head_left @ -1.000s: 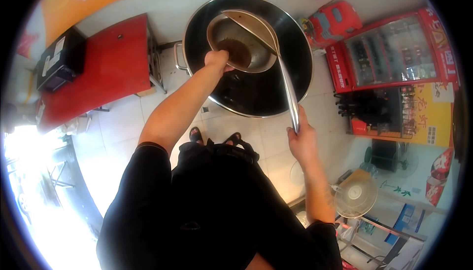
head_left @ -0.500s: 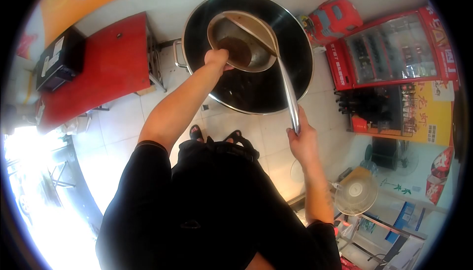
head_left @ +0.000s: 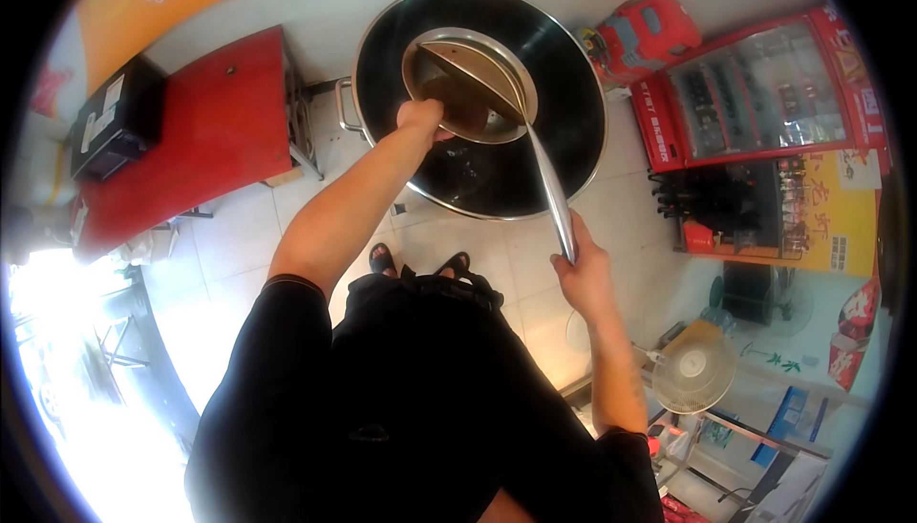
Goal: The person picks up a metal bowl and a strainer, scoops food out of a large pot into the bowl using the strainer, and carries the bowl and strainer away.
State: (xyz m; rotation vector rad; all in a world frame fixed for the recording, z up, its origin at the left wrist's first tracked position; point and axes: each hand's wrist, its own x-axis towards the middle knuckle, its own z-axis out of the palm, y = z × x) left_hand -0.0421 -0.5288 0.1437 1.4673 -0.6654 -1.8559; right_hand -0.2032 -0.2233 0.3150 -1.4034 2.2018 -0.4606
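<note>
A large round pot (head_left: 382,55) with dark liquid stands in front of me, a side handle showing at its left. Over the liquid, my left hand (head_left: 421,118) grips the near-left rim of a metal bowl (head_left: 489,129), which holds some brown liquid. My right hand (head_left: 581,260) is closed round the long handle of a steel ladle (head_left: 550,179), to the right of and below the pot. The ladle's head is tilted inside the bowl. What lies under the dark surface is hidden.
At the left, a red table (head_left: 224,122) bears a black box (head_left: 119,117). A red machine (head_left: 654,38) and a glass-door fridge (head_left: 755,98) stand at the right, with a fan (head_left: 693,364) lower down. The tiled floor (head_left: 315,203) shows around my feet.
The ladle's head has moved down and left in the bowl, tipping further, and my right hand has shifted slightly left. The bowl has tilted a little; my left hand still grips its rim.
</note>
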